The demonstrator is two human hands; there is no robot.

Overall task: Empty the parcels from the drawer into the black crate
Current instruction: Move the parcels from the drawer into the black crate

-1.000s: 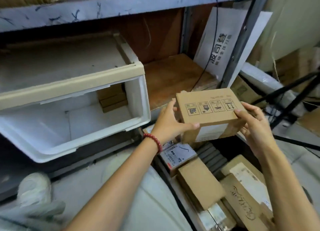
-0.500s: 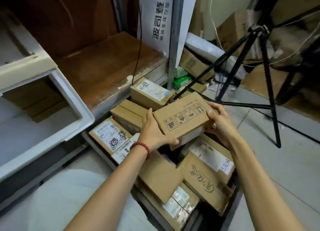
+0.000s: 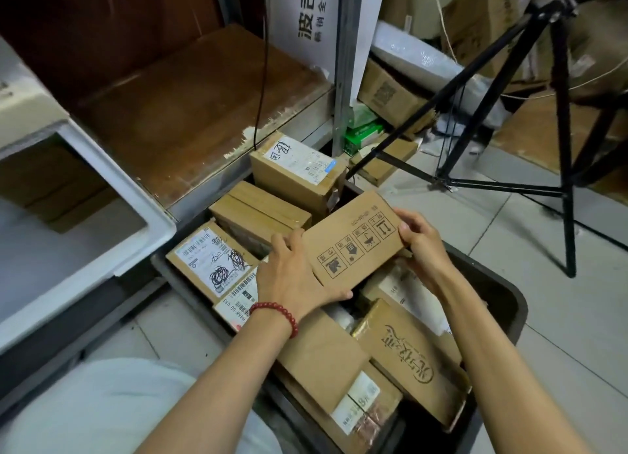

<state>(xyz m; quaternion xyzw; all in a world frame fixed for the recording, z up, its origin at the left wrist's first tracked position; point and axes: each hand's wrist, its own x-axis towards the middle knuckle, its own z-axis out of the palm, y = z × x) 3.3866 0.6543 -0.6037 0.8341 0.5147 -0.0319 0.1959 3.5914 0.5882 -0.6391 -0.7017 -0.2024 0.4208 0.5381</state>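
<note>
Placing step here: the box (image 3: 353, 246) hangs just over the crate (image 3: 506, 300), above the parcels packed inside. The left hand (image 3: 292, 276) grips its near-left corner, thumb along the near edge. The right hand (image 3: 424, 246) holds the far-right end, fingers curled over the top. Next move, as I judge it, is to lower it flat onto the pile, release both hands, then reach for the drawer (image 3: 102, 195) at left. Room looks tight, so it may have to sit on top. Hard to read — the drawer is cut off at the frame edge, and brown shapes inside could be more parcels, though I can't count them. The arms hide part of the crate.
</note>
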